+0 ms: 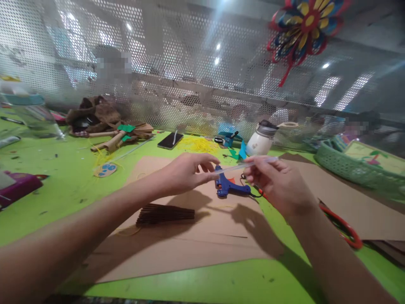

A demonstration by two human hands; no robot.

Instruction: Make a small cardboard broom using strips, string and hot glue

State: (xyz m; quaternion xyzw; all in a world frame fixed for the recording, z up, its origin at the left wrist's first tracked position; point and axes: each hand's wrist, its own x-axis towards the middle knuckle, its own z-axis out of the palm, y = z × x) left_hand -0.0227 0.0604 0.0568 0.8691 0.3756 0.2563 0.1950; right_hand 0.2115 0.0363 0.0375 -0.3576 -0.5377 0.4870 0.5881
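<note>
Purple item [23, 188]: sits at the left of your green tabletop [72, 185], well away from your hands, so it seems parked there to leave the middle open.
Brown bundle [166, 214]: thin strips lie together on the cardboard sheet [183, 251], which probably shields the table beneath your work.
Phone [170, 140]: rests flat beyond the cardboard, out of your arms' path.
Left hand [198, 171]: your fingers curl loosely and your thumb meets the stick's left end; you may be steadying it, but I cannot tell whether you pinch it.
Translucent stick [232, 168]: runs between your hands, raised above the cardboard and nearly level, perhaps to keep both ends in sight.
Blue glue gun [226, 186]: lies just below the stick, likely kept within easy reach.
Right hand [272, 179]: your thumb and fingers grasp the stick, its far end poking out past them.
Red handle loop [357, 241]: rests beside your right forearm, apparently set aside.
Green basket [354, 175]: stands far right, holding colourful pieces clear of your work.
</note>
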